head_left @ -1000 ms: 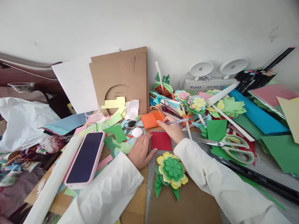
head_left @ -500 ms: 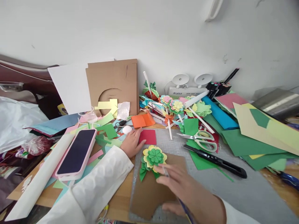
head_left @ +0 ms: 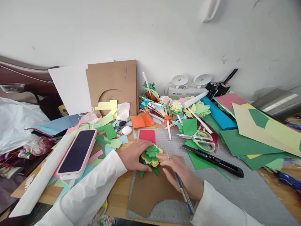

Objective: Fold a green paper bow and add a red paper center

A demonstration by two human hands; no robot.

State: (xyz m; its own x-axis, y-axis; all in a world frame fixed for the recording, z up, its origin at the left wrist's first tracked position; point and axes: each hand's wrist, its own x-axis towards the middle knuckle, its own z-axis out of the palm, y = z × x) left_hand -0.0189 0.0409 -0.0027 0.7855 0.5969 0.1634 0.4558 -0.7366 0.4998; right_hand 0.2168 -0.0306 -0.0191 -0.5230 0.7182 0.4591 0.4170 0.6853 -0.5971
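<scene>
A folded paper flower (head_left: 151, 155), green in the middle with yellow petals and green leaves, lies on a brown cardboard piece (head_left: 150, 196). My left hand (head_left: 131, 154) grips the flower's left side with curled fingers. My right hand (head_left: 181, 174) holds a blue pen (head_left: 182, 190) and its fingertips touch the flower's right edge. A red paper square (head_left: 147, 136) lies just beyond the flower on the grey cutting mat (head_left: 235, 188).
A phone in a pink case (head_left: 77, 152) lies left, beside a white paper roll (head_left: 39, 185). Scissors (head_left: 199, 140) and a black utility knife (head_left: 213, 161) lie right of the flower. Coloured paper sheets (head_left: 246, 138), paper flowers (head_left: 175, 106) and cardboard (head_left: 113, 84) crowd the back.
My left hand left the red square and came back onto the flower. My right hand, with the pen, drew back from the far papers to the flower's right side. The camera shifted right.
</scene>
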